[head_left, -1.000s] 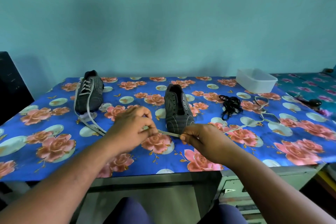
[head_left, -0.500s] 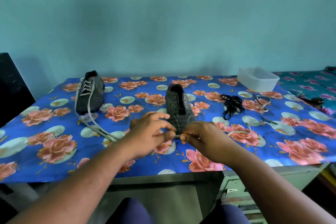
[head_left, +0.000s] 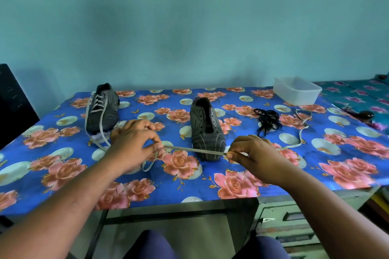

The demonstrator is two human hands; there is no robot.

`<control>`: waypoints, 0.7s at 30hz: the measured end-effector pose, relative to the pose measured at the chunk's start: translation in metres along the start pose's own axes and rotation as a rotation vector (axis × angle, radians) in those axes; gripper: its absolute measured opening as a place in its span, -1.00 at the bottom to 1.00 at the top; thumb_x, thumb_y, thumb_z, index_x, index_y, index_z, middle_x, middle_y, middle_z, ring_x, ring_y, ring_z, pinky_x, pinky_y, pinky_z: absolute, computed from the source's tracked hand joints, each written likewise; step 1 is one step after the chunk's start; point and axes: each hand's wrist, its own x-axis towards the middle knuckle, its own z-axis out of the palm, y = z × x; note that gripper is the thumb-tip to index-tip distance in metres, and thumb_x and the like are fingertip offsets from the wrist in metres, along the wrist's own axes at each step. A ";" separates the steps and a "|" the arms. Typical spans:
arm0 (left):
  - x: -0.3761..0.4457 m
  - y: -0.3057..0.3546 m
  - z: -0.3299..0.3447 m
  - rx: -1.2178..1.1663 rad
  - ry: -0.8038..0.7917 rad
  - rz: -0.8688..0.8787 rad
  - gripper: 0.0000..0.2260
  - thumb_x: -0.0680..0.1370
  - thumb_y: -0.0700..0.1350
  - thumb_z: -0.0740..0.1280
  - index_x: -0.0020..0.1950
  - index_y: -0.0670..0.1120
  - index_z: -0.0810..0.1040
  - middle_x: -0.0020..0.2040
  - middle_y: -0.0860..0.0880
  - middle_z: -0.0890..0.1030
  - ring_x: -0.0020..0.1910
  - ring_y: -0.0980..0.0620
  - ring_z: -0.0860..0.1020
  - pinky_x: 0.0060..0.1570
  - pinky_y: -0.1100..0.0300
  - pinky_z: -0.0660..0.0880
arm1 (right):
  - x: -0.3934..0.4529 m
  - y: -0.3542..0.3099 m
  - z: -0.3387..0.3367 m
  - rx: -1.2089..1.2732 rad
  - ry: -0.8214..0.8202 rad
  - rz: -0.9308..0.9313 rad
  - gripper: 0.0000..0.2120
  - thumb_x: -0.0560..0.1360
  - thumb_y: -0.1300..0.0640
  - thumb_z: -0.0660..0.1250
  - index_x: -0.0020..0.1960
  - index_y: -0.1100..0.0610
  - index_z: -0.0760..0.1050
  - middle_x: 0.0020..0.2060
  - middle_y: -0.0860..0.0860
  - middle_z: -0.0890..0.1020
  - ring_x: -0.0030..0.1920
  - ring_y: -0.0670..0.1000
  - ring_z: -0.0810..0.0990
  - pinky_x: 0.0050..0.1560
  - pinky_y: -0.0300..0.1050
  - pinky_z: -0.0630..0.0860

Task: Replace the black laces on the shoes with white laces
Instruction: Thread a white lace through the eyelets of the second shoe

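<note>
The left hand (head_left: 134, 143) and right hand (head_left: 250, 153), which were almost touching half a second ago, have drawn apart. Each pinches the white lace (head_left: 193, 150) between thumb and fingertips, and the stretch between them now runs taut just in front of the unlaced shoe's (head_left: 205, 128) toe. A loop of lace hangs below the left hand; the rest trails right across the surface (head_left: 189, 183), which is covered by a blue cloth with pink roses. Farther back lie the black laces (head_left: 267, 121) in a heap, the laced shoe (head_left: 103, 109) at the left with white lace ends trailing, and a white plastic tub (head_left: 296, 90) at the far right corner. Behind stands a teal wall (head_left: 189, 27).
</note>
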 end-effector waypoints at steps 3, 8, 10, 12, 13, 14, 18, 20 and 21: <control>0.000 0.007 0.002 0.125 -0.016 -0.026 -0.83 0.50 0.33 0.36 -0.06 0.30 0.65 0.34 0.24 0.46 0.47 0.04 0.29 0.28 -0.10 0.17 | 0.000 -0.004 0.003 -0.015 -0.008 -0.014 -0.67 0.59 -0.32 0.13 -0.09 -0.17 0.55 -0.08 -0.26 0.55 0.03 -0.13 0.50 0.12 0.10 0.42; 0.001 0.061 0.020 -0.070 -0.121 0.162 -0.17 0.34 0.65 -0.11 0.38 0.28 0.52 0.55 0.22 0.31 0.57 0.16 0.13 0.52 -0.19 0.05 | 0.009 -0.025 0.010 0.011 -0.030 -0.071 -0.79 0.64 -0.19 0.23 -0.12 -0.19 0.51 -0.04 -0.26 0.49 0.05 -0.13 0.47 0.04 0.02 0.33; 0.001 0.076 0.030 -0.215 -0.131 0.247 -0.48 0.47 0.53 0.11 0.18 0.28 0.62 0.46 0.26 0.41 0.52 0.21 0.20 0.46 -0.20 0.15 | 0.012 -0.031 0.012 0.028 -0.035 -0.097 -0.74 0.62 -0.26 0.17 -0.08 -0.18 0.53 -0.05 -0.28 0.45 0.03 -0.14 0.47 0.03 0.05 0.38; 0.001 0.081 0.035 -0.227 -0.077 0.268 -0.82 0.54 0.32 0.33 -0.03 0.27 0.60 0.31 0.30 0.46 0.43 0.24 0.28 0.36 -0.19 0.21 | 0.012 -0.033 0.012 0.045 -0.031 -0.110 -0.69 0.59 -0.32 0.10 -0.07 -0.20 0.53 -0.06 -0.30 0.42 0.01 -0.14 0.46 0.02 0.06 0.41; 0.000 0.083 0.035 -0.225 -0.056 0.270 -0.90 0.55 0.25 0.38 -0.09 0.27 0.56 0.25 0.30 0.46 0.37 0.25 0.32 0.33 -0.18 0.22 | 0.013 -0.033 0.012 0.050 -0.031 -0.111 -0.67 0.58 -0.34 0.09 -0.07 -0.20 0.53 -0.06 -0.31 0.42 0.01 -0.13 0.46 0.03 0.07 0.42; 0.000 0.082 0.035 -0.222 -0.051 0.267 -0.90 0.55 0.21 0.40 -0.12 0.27 0.54 0.21 0.30 0.45 0.32 0.24 0.33 0.30 -0.16 0.23 | 0.012 -0.033 0.011 0.052 -0.036 -0.113 -0.67 0.58 -0.34 0.09 -0.07 -0.21 0.53 -0.05 -0.32 0.41 0.02 -0.13 0.46 0.04 0.07 0.42; -0.003 0.078 0.027 -0.075 -0.015 0.266 -0.91 0.57 0.16 0.39 -0.07 0.20 0.61 0.19 0.29 0.38 0.32 0.16 0.30 0.31 -0.08 0.14 | 0.009 -0.032 0.010 0.011 -0.050 -0.112 -0.76 0.62 -0.26 0.18 -0.07 -0.20 0.54 0.01 -0.27 0.45 0.10 -0.10 0.48 0.08 0.05 0.38; -0.004 0.067 0.021 -0.019 0.029 0.236 -0.86 0.58 0.19 0.36 -0.07 0.18 0.63 0.18 0.27 0.36 0.32 0.11 0.31 0.29 -0.07 0.14 | 0.007 -0.026 0.006 -0.015 -0.032 -0.089 -0.79 0.64 -0.20 0.23 -0.08 -0.17 0.55 0.01 -0.26 0.47 0.10 -0.09 0.47 0.06 0.03 0.34; -0.003 0.057 0.018 -0.015 0.034 0.208 -0.84 0.58 0.21 0.34 -0.07 0.18 0.64 0.18 0.27 0.36 0.33 0.10 0.32 0.29 -0.07 0.14 | 0.005 -0.022 0.004 -0.023 -0.028 -0.067 -0.78 0.64 -0.20 0.24 -0.09 -0.16 0.57 0.00 -0.27 0.47 0.10 -0.09 0.46 0.06 0.03 0.34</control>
